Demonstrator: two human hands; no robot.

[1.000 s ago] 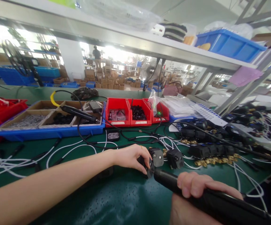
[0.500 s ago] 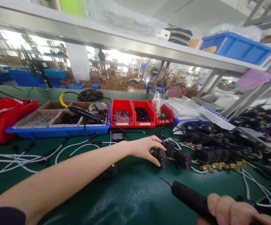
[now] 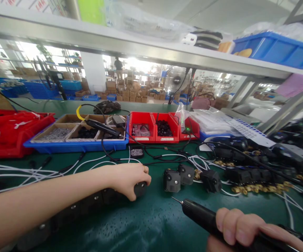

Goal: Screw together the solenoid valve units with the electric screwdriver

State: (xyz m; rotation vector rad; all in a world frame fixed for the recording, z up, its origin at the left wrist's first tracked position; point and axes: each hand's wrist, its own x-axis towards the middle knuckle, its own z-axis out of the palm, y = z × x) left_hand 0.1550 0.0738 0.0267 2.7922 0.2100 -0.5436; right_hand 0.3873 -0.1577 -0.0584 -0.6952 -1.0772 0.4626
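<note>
Green and shiny, the table ran across the big, bright room, with little dark specks on its near part. Far back stood a person, lots of brown boxes and a round fan. A long shelf went over the table, and a blue bin sat on its right end.

From the head view, the left hand was curled, with its thumb and fingers closed around a black block on the table. More dark blocks made a row by the left arm, partly hidden under it. The right hand was wrapped tight around a fat black screwdriver. Its thin metal tip pointed up and to the left, and it was not touching any block.

Two gray-black blocks stood close together past the tip, and one more block was just right of them. Farther right were lots of black parts with gold-colored ends. White cords lay on both sides.

Behind the hands were a blue tray with small bits in its boxes, three red bins in a line, and a small black dish of shiny bits. Red cloth lay at the far left.
</note>
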